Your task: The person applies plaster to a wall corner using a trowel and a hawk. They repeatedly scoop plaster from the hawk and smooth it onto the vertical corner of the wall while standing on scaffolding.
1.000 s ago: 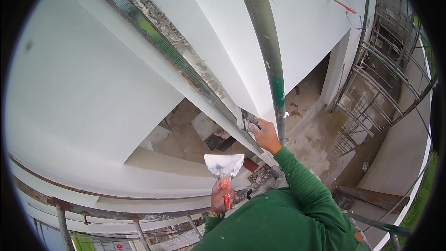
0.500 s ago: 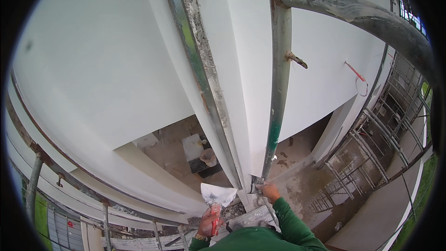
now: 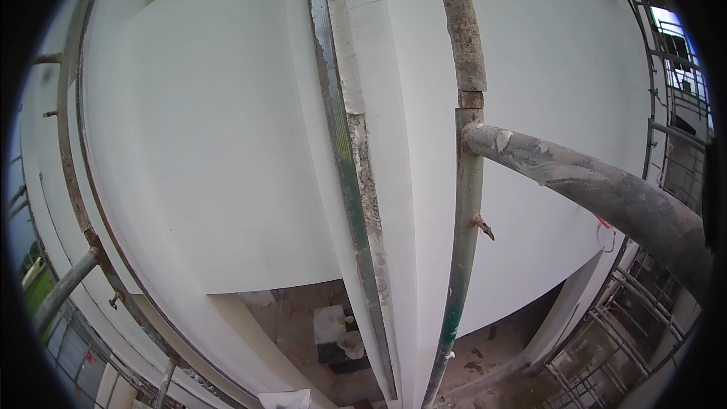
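Observation:
Neither of my hands shows; both lie below the lower edge of the view. Just above that edge is the wide pale blade of a putty knife [image 3: 286, 399]; its handle and whatever grips it are cut off. Up the middle runs a narrow white column [image 3: 390, 144]. Along it is a long metal straightedge [image 3: 350, 182], grey with a green stretch. Beside the straightedge, a rough unplastered strip [image 3: 366, 174] shows in the column's face, with smooth pale filler [image 3: 344, 53] above it.
A scaffold upright [image 3: 463, 257] stands right of the column, and a thick pipe [image 3: 583, 174] curves from it toward the right. More scaffold tubes [image 3: 72, 129] rise at the left. Far below, a bucket [image 3: 351, 344] stands beside a pale block [image 3: 329, 323].
The view has tilted upward, so both hands have dropped out of it. Earlier, my left hand held the red-handled putty knife and my right hand a flat blade near the column.

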Motion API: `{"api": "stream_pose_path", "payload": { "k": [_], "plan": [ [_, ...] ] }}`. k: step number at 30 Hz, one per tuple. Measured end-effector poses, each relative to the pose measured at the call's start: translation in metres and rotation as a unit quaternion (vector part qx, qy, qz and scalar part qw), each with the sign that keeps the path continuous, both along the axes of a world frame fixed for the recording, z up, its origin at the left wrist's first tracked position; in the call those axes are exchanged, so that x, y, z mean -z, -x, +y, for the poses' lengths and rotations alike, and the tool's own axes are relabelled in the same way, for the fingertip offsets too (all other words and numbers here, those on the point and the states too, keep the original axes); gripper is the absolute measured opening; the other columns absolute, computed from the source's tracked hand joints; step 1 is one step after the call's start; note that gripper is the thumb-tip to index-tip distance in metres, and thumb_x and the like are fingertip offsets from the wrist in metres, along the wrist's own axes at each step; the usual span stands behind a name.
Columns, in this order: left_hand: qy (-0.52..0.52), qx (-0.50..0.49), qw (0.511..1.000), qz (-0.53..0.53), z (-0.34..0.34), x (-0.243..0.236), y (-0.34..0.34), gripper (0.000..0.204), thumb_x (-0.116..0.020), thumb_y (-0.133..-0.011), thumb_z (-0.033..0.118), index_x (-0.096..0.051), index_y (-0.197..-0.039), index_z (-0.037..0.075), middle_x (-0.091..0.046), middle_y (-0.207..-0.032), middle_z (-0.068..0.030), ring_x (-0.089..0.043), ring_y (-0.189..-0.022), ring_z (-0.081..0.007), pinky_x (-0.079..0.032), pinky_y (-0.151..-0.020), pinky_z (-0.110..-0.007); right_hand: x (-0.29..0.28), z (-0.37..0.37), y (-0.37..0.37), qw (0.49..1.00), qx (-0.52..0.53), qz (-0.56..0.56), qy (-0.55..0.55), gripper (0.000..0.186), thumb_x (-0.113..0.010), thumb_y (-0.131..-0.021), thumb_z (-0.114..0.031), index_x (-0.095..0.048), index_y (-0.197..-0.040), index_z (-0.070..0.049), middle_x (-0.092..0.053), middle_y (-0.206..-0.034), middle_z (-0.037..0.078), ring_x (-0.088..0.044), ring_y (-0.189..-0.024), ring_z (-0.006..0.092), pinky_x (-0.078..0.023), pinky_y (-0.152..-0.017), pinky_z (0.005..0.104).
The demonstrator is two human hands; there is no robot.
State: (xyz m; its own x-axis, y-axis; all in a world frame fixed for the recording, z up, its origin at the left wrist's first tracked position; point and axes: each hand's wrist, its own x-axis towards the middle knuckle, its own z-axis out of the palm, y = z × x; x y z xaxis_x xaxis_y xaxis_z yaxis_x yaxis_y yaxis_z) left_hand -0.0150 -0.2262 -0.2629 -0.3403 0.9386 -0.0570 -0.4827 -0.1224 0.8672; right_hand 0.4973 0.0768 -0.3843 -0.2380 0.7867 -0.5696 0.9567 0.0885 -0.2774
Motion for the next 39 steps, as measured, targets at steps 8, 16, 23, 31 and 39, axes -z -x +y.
{"api": "stream_pose_path", "payload": {
  "k": [8, 16, 23, 31, 39],
  "plan": [
    [0.013, -0.143, 0.988, 0.048, -0.044, -0.089, -0.011, 0.015, -0.058, -0.096, 0.023, -0.057, -0.105, 0.011, -0.046, -0.059, 0.0037, -0.041, -0.041, -0.0086, -0.032, -0.035, -0.025, 0.029, -0.017, 0.073, 0.968, -0.229, -0.098, -0.033, 0.028, -0.056, -0.09, -0.025, -0.072, -0.099, -0.004, -0.072, -0.099, 0.014, -0.069, -0.083, 0.0266, -0.054, -0.07, 0.0444],
    [0.193, -0.299, 0.924, -0.142, -0.118, -0.049, -0.014, 0.028, -0.068, -0.088, 0.014, -0.052, -0.108, 0.003, -0.055, -0.071, -0.0019, -0.053, -0.047, -0.0121, -0.056, -0.053, -0.033, 0.058, 0.007, 0.19, 0.818, -0.522, -0.116, -0.212, 0.022, -0.052, -0.089, -0.019, -0.072, -0.087, -0.013, -0.072, -0.088, 0.01, -0.07, -0.085, 0.0281, -0.054, -0.07, 0.0447],
    [0.214, -0.426, 0.822, -0.313, -0.144, 0.052, -0.097, 0.032, -0.071, -0.086, 0.024, -0.056, -0.107, 0.005, -0.057, -0.078, -0.0031, -0.053, -0.048, -0.0124, -0.059, -0.063, -0.036, -0.004, 0.017, 0.368, 0.961, -0.057, 0.147, 0.226, 0.018, -0.069, -0.081, -0.022, -0.071, -0.094, -0.01, -0.07, -0.09, 0.014, -0.066, -0.084, 0.0216, -0.055, -0.077, 0.0397],
    [0.08, -0.589, 0.635, -0.493, -0.085, 0.138, -0.174, 0.031, -0.069, -0.088, 0.024, -0.055, -0.112, 0.01, -0.055, -0.075, 0.0007, -0.051, -0.048, -0.0091, -0.058, -0.061, -0.035, 0.077, -0.077, 0.577, 0.676, -0.733, -0.033, 0.07, 0.049, -0.072, -0.073, -0.031, -0.067, -0.108, 0.004, -0.068, -0.101, 0.027, -0.063, -0.1, 0.0409, -0.048, -0.09, 0.0427],
    [-0.017, -0.66, 0.462, -0.592, -0.037, 0.24, -0.195, 0.027, -0.068, -0.09, 0.022, -0.054, -0.109, 0.009, -0.054, -0.07, 0.0016, -0.051, -0.046, -0.0093, -0.056, -0.058, -0.033, 0.281, -0.216, 0.601, 0.616, -0.78, -0.026, 0.11, 0.033, -0.059, -0.079, -0.015, -0.067, -0.106, 0.003, -0.071, -0.095, 0.019, -0.068, -0.092, 0.0343, -0.05, -0.085, 0.0398]
  ]
}}
